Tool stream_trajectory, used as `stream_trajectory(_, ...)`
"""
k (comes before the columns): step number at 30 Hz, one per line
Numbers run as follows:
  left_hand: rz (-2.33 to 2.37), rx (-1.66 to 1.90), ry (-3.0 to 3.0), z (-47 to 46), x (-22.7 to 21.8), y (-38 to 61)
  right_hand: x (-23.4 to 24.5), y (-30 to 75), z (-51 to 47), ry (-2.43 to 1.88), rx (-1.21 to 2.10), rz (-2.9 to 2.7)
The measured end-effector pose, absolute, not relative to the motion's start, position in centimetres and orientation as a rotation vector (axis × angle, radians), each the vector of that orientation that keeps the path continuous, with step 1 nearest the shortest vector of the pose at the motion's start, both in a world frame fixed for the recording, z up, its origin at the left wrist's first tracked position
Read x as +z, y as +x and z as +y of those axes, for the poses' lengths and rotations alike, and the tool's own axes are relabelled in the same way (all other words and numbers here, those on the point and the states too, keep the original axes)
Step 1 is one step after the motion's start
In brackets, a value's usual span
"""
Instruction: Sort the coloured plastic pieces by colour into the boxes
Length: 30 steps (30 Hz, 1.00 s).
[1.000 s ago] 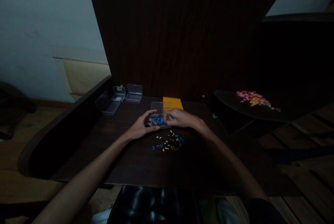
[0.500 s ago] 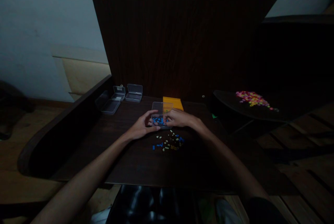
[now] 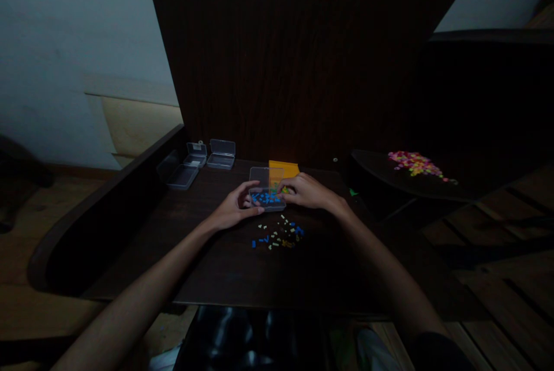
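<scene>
A small clear plastic box (image 3: 265, 185) with its lid raised stands on the dark table (image 3: 225, 267) and holds several blue pieces (image 3: 266, 198). My left hand (image 3: 236, 209) curls round the box's left side and grips it. My right hand (image 3: 306, 192) rests at the box's right edge with its fingers pinched together, a small yellowish piece at the fingertips. Just in front of the box lies a loose scatter of small blue, white and yellow pieces (image 3: 279, 235).
An orange flat box (image 3: 289, 167) lies behind the clear one. Three more clear boxes (image 3: 197, 160) sit at the table's back left. A pile of pink and yellow pieces (image 3: 414, 163) lies on a dark side surface to the right. A dark wooden panel rises behind.
My right hand has drawn back from over the box's middle to its right edge, uncovering the blue pieces. The left hand has kept its place on the box.
</scene>
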<state>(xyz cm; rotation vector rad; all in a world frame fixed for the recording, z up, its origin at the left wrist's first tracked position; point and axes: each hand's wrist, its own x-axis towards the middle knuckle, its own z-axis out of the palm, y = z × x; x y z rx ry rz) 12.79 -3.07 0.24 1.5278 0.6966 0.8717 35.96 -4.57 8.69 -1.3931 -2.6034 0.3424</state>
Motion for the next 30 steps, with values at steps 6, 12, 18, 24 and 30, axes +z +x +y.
stream_trajectory(6, 0.709, 0.887, 1.517, -2.9, 0.1, 12.8, 7.9, 38.2, -6.3, -1.468, 0.483, -2.559)
stream_trajectory(12, 0.703, 0.889, 1.528, -3.0, 0.2, 12.8, 4.8, 39.5, -7.6, -1.483, 0.691, -2.592)
stream_trajectory(18, 0.718, 0.883, 1.541, -2.9, 0.0, 12.7, 3.1, 39.9, -8.0, -1.493, 0.775, -2.535)
stream_trajectory(24, 0.738, 0.862, 1.556, -2.8, 0.0, 12.6, 2.4, 40.0, -7.9, -1.489, 0.789, -2.459)
stream_trajectory(30, 0.774, 0.826, 1.578, -2.9, 0.3, 12.5, 2.6, 40.1, -7.9, -1.529, 0.758, -2.437)
